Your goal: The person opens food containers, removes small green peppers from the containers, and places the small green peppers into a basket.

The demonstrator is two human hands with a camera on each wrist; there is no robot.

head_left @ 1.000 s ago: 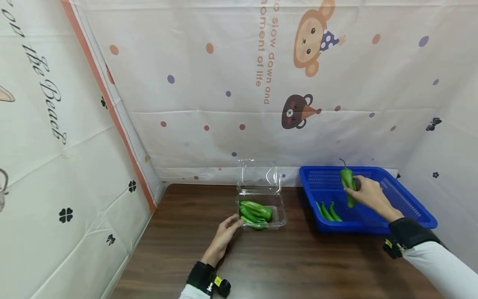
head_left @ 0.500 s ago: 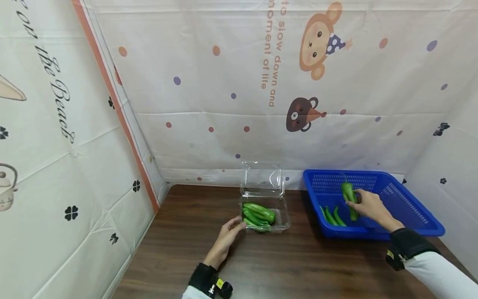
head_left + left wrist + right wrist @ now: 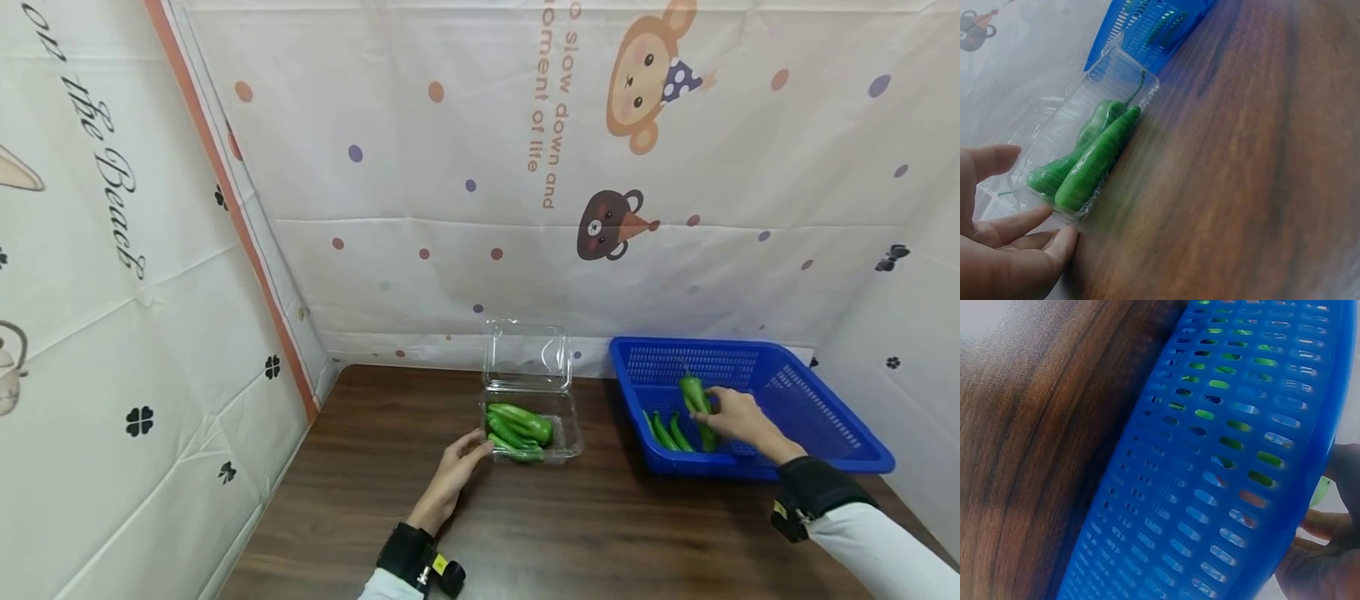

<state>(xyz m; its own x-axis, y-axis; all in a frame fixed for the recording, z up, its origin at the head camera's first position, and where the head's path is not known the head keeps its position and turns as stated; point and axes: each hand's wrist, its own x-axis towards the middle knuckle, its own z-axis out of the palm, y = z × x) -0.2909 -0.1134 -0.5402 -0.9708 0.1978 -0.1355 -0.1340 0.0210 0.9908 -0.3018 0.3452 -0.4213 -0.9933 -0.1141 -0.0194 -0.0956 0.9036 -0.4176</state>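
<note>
A clear plastic clamshell box (image 3: 564, 433) stands open on the brown table with several green peppers (image 3: 517, 427) inside. My left hand (image 3: 459, 471) rests against the box's near left corner, fingers touching its wall (image 3: 1019, 215). The peppers in the box (image 3: 1094, 159) show through the plastic in the left wrist view. My right hand (image 3: 733, 414) is inside the blue basket (image 3: 825, 412) and holds a large green pepper (image 3: 693, 397) low over its floor. Two or three more slim peppers (image 3: 667, 431) lie in the basket just left of it.
The blue basket's slotted wall (image 3: 1222, 462) fills the right wrist view, with table wood to its left. A printed white cloth (image 3: 525, 167) backs the table and closes in the left and right sides. Bare wood (image 3: 600, 533) lies in front of the box and basket.
My right hand has lowered the large pepper from above the basket rim down into the basket. The left hand has stayed at the box.
</note>
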